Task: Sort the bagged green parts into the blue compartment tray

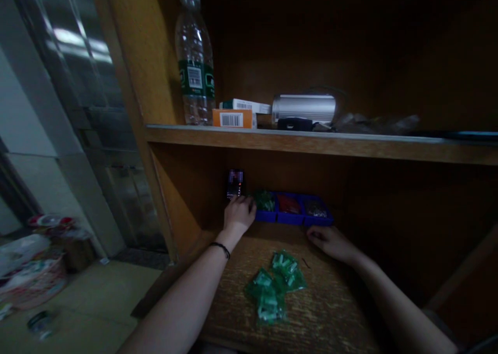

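Observation:
My left hand (pixel 240 214) is at the lower edge of a phone (pixel 235 181) with a lit screen, which stands upright at the back left. Its fingers point away from me and are partly hidden, so I cannot tell if they grip anything. Beside it is a row of blue bins (pixel 290 218). Green pieces (pixel 265 200) fill the left one, red pieces (pixel 289 204) the middle one, and dull greyish pieces (pixel 315 208) the right one. My right hand (pixel 329 240) rests on the wood before the right bin, fingers curled in, nothing visible in them. Green clear packets (pixel 270 297) with small pale pieces lie nearer me.
Above runs a wooden shelf (pixel 272 140) with a plastic bottle (pixel 195 58), an orange box (pixel 233 119) and a silver cylinder (pixel 304 108). The cabinet's side wall (pixel 182 188) bounds the left. On the floor stands a filled pink basket (pixel 39 286).

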Demonstrator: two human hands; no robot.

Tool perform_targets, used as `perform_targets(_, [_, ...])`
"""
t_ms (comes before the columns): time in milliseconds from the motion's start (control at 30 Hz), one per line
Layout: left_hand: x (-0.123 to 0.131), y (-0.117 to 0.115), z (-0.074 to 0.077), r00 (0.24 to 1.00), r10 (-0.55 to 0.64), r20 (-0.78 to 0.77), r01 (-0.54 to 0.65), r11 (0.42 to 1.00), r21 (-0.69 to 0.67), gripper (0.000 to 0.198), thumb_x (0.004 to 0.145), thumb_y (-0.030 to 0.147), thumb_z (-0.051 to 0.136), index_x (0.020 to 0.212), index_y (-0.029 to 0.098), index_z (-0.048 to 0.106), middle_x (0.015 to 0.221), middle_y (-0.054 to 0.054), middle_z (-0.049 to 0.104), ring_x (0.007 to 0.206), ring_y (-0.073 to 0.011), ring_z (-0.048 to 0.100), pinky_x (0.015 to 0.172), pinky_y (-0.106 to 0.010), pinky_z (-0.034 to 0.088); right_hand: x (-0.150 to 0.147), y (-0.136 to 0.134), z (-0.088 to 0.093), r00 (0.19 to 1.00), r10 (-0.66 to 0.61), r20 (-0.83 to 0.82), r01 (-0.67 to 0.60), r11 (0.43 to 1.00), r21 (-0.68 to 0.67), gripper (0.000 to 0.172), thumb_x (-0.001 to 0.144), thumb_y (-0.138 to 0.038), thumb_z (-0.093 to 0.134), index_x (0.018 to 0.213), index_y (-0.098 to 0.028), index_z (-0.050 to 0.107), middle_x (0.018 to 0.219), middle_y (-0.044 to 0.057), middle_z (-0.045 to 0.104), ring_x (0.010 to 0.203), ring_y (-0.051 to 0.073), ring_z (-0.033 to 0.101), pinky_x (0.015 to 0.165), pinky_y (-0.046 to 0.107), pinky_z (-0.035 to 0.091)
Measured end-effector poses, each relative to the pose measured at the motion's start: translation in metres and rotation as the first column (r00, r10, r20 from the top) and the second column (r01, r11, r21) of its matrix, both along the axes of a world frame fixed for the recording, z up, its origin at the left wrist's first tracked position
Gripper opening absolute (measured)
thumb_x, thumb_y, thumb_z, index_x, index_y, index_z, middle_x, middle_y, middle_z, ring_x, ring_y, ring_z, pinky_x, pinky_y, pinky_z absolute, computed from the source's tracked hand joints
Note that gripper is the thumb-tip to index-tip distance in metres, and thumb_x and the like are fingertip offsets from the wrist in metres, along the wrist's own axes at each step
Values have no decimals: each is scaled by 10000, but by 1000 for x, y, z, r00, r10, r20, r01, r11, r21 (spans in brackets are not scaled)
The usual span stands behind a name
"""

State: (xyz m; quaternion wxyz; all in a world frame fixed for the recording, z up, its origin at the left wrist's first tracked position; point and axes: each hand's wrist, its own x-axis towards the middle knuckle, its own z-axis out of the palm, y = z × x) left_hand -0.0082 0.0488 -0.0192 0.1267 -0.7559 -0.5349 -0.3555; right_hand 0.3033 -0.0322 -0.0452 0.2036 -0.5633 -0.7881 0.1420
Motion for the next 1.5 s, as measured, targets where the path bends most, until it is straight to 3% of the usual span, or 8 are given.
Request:
perform_targets(400, [16,2,-6,985,-157,-76,151,986,-70,398,951,379,463,1231,164,647,1047,-116,708,1040,-290,521,947,-413,411,-1,-1,0,1000,3,-13,-3,1000,-18,274,896,-348,469,980,-233,703,939,48,735,865,220,664,757,319,466])
perform_targets(733, [16,-4,-1,959,-270,-85,256,956,-142,403,943,487,459,851,223,750,842,-116,710,984,-300,514,932,-464,395,-1,-1,0,1000,19,-18,-20,999,-29,250,885,-354,489,954,-238,700,870,39,733,815,217,664,740,319,472])
perform_targets(833, [15,-5,-5,955,-284,-87,271,952,-141,378,924,519,491,920,243,749,949,-109,692,1018,-309,497,941,-482,391,-2,-1,1,1000,9,-16,-10,1000,-29,258,889,-360,483,957,-241,702,868,40,737,815,221,667,745,319,475])
perform_targets(967, [13,-3,-12,970,-210,-125,194,973,-129,380,912,545,494,1032,287,745,1342,-85,540,1146,-364,431,951,-529,386,-22,-8,6,998,20,-67,-16,998,60,318,929,-387,428,928,-224,702,935,63,742,874,245,666,796,342,477])
perform_targets(1167, [8,-4,-15,978,-168,-120,151,978,-142,423,897,531,522,1227,301,655,1465,-111,370,1205,-401,401,955,-567,396,-73,-26,18,945,279,-172,-283,959,4,413,914,-529,534,1185,-243,657,1044,71,689,934,240,632,807,325,486])
perform_targets(1300, [7,-12,-1,977,-212,-11,211,976,-47,439,865,365,590,1276,210,596,1311,-139,473,1184,-328,446,1014,-474,405,-83,-28,19,918,375,-128,-376,926,15,314,898,-485,597,1041,-223,694,972,55,651,886,211,616,770,301,462])
perform_targets(1367, [9,-22,6,941,-339,20,340,939,-47,321,876,309,569,1174,210,635,1212,-114,536,1133,-272,499,1006,-394,424,-82,-27,18,929,346,-134,-348,937,8,259,916,-439,581,922,-205,691,895,41,635,809,187,607,706,279,442])
perform_targets(1500, [16,-43,11,777,-629,-17,609,757,-236,186,929,355,524,1001,233,645,1010,-43,625,937,-195,592,858,-298,466,-78,-21,11,943,277,-183,-285,958,-21,260,956,-384,511,837,-192,639,854,31,635,779,176,595,691,272,432])
